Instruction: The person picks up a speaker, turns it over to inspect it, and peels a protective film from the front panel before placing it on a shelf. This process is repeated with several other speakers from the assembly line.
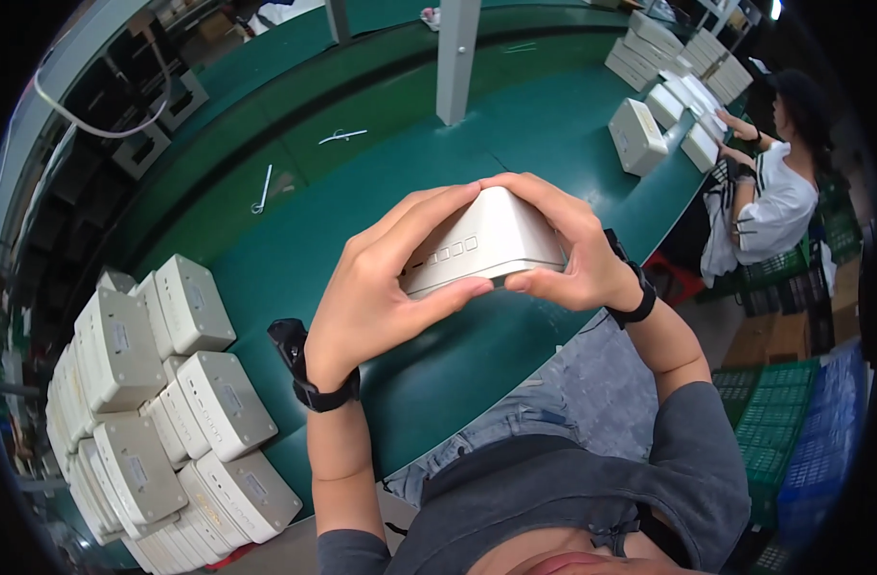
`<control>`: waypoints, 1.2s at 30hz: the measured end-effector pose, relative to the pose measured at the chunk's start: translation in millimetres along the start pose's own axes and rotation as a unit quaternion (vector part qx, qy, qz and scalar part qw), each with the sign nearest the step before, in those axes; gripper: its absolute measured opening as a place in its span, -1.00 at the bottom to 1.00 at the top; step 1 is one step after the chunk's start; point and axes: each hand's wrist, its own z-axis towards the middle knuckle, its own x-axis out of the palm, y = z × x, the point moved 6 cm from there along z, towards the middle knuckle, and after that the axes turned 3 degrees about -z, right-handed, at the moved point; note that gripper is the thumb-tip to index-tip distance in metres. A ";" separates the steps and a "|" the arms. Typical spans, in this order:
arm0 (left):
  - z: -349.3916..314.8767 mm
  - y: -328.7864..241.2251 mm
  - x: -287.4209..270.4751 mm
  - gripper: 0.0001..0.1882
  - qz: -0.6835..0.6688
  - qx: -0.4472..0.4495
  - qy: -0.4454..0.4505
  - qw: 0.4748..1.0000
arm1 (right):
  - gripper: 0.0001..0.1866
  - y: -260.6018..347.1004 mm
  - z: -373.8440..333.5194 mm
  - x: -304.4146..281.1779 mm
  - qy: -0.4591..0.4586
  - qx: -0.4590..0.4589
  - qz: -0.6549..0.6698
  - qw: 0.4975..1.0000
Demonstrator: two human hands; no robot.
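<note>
- Casing (486,244), white and box-shaped with a row of small slots along one face, is held in the air above the near edge of the green surface (381,172).
- Left hand (381,297): fingers are clamped over the casing's left end, thumb pressed beneath.
- Right hand (572,254): fingers are closed over its right end.
- Step judged in hand: the casing is being gripped for inspection or pressed together; turning it would call for a steady two-handed hold.
- Stacked white casings (160,412) are massed at the surface's left edge.
</note>
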 end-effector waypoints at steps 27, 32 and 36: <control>7.7 15.4 56.2 -0.39 0.094 0.089 -0.130 0.983 | -0.37 -10.1 -32.2 20.2 -0.101 0.001 -0.086 0.991; 11.2 21.3 63.0 -0.48 0.106 0.087 -0.133 0.982 | -0.38 -21.2 -40.9 20.5 -0.111 0.006 -0.097 0.989; 12.1 30.8 69.7 -0.51 0.101 0.075 -0.113 0.986 | -0.39 -31.1 -49.7 25.4 -0.147 0.010 -0.092 0.985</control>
